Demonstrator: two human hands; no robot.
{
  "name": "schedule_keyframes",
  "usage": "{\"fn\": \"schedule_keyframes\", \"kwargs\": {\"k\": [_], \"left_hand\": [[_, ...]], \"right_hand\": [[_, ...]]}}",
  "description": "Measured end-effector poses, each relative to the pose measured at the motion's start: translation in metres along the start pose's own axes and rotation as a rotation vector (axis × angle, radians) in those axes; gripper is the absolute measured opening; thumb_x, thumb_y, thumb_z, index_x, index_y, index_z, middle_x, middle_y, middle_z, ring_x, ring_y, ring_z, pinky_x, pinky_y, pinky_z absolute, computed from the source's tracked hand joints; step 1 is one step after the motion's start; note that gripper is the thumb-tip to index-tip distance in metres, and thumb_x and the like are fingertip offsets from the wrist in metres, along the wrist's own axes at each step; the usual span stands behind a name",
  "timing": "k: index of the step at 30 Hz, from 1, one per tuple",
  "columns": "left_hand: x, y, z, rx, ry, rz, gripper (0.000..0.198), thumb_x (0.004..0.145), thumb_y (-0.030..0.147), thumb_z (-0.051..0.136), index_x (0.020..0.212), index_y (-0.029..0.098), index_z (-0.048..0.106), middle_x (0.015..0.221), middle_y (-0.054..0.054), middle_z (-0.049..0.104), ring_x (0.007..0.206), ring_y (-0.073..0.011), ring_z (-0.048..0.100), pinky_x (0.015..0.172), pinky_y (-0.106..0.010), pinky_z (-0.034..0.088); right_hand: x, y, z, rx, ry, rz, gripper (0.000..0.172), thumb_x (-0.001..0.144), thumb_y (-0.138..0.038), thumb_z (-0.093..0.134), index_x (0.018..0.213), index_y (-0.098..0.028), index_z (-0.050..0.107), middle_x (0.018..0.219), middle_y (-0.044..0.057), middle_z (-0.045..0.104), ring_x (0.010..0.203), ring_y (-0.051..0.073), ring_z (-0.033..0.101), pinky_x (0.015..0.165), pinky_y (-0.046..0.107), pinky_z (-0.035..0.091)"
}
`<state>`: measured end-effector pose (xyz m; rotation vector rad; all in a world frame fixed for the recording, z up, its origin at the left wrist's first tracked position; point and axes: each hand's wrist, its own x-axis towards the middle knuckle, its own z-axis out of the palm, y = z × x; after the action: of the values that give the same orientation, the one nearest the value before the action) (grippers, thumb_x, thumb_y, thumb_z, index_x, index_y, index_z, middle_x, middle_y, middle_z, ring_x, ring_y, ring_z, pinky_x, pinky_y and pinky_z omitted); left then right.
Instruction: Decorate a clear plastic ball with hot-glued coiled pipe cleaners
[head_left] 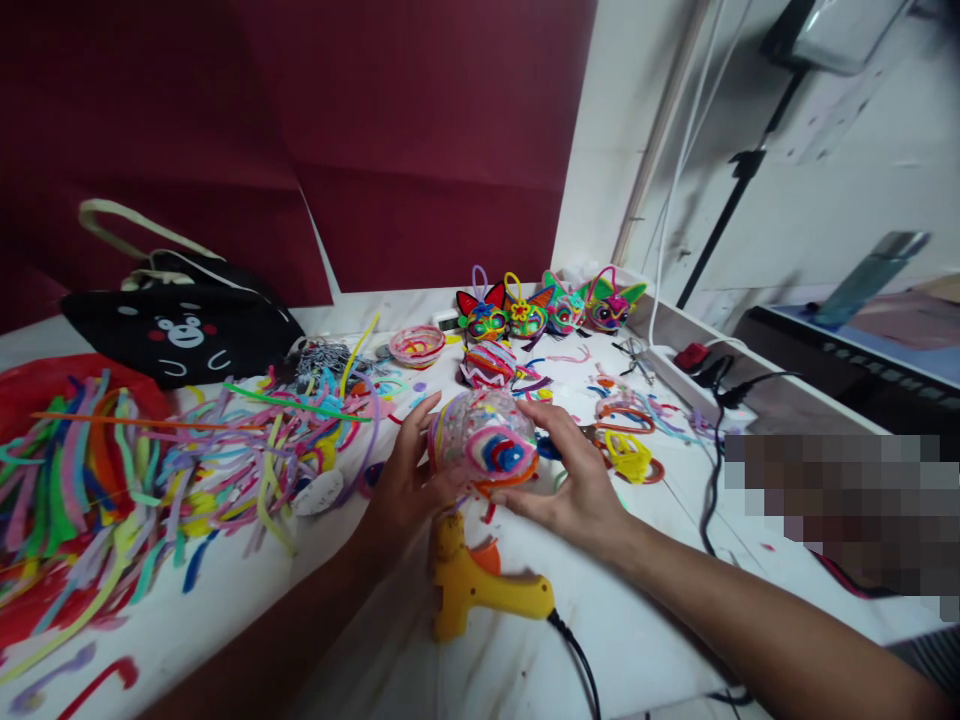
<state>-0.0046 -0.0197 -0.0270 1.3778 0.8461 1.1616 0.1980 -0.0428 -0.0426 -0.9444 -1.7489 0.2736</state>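
Observation:
Between my two hands is a round clear ball decorated with coloured pieces, including a pink, white and blue ring shape facing me. My left hand holds its left side with the fingers curved round it. On the right side my right hand grips it, thumb low and fingers on top. A yellow glue gun with an orange trigger lies on the white table just below the ball. Behind the ball sits another striped, colourful ball.
Pipe cleaners are heaped at the left, near a black bag. Several finished ornaments with ears stand at the back. A power strip and black cable lie right. A pixelated area covers the right edge.

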Motion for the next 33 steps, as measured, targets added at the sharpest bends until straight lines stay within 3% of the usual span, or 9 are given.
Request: {"fn": "schedule_keyframes", "kwargs": {"k": [8,14,18,21,26,29,33], "left_hand": [[0.001,-0.007,-0.008,0.110,-0.025,0.053,0.081,0.071,0.039,0.078,0.138,0.025,0.034,0.141,-0.013,0.048,0.122,-0.0309,0.054,0.100,-0.042,0.045],[0.004,-0.003,-0.006,0.174,0.178,0.088,0.088,0.058,0.039,0.085,0.131,0.024,0.038,0.130,-0.010,0.054,0.114,-0.0286,0.057,0.093,-0.038,0.049],[0.006,-0.002,-0.010,0.231,0.273,0.095,0.081,0.062,0.039,0.083,0.130,0.025,0.041,0.127,-0.008,0.056,0.111,-0.0264,0.058,0.092,-0.037,0.049],[0.008,-0.006,-0.013,0.265,0.292,0.140,0.079,0.065,0.041,0.081,0.132,0.024,0.042,0.129,-0.009,0.053,0.115,-0.0267,0.056,0.095,-0.038,0.046],[0.009,-0.005,-0.014,0.372,0.303,0.194,0.083,0.064,0.042,0.081,0.133,0.020,0.040,0.132,-0.012,0.052,0.118,-0.0280,0.055,0.096,-0.038,0.047],[0.011,-0.001,-0.015,0.479,0.292,0.224,0.081,0.064,0.041,0.079,0.132,0.019,0.042,0.131,-0.014,0.055,0.117,-0.0295,0.057,0.095,-0.040,0.048],[0.012,0.004,-0.016,0.568,0.260,0.276,0.081,0.062,0.040,0.079,0.132,0.017,0.044,0.133,-0.015,0.055,0.121,-0.0318,0.055,0.097,-0.041,0.047]], "right_hand": [[0.009,-0.012,0.008,-0.366,-0.081,-0.167,0.073,0.082,-0.041,0.070,0.143,-0.018,0.036,0.133,0.021,0.046,0.122,0.033,0.049,0.095,0.048,0.051],[0.021,-0.024,0.022,-0.509,-0.063,-0.339,0.057,0.089,-0.033,0.060,0.138,-0.013,0.039,0.129,0.024,0.046,0.119,0.036,0.047,0.092,0.053,0.050],[0.026,-0.028,0.024,-0.416,-0.067,-0.350,0.054,0.091,-0.035,0.059,0.136,-0.013,0.040,0.130,0.023,0.049,0.122,0.034,0.048,0.095,0.051,0.049],[0.028,-0.027,0.019,-0.396,-0.067,-0.364,0.041,0.092,-0.034,0.058,0.125,-0.012,0.048,0.124,0.021,0.055,0.117,0.030,0.053,0.093,0.044,0.052],[0.033,-0.028,0.013,-0.622,-0.125,-0.430,0.008,0.092,-0.021,0.055,0.092,-0.014,0.059,0.098,0.014,0.063,0.086,0.026,0.057,0.069,0.037,0.049],[0.036,-0.032,0.013,-0.693,-0.231,-0.465,0.010,0.091,-0.015,0.053,0.083,-0.017,0.059,0.086,0.009,0.062,0.079,0.025,0.052,0.065,0.037,0.041],[0.039,-0.035,0.010,-0.517,-0.336,-0.341,0.023,0.095,-0.016,0.046,0.074,-0.017,0.056,0.074,0.006,0.057,0.071,0.020,0.048,0.065,0.034,0.039]]}}
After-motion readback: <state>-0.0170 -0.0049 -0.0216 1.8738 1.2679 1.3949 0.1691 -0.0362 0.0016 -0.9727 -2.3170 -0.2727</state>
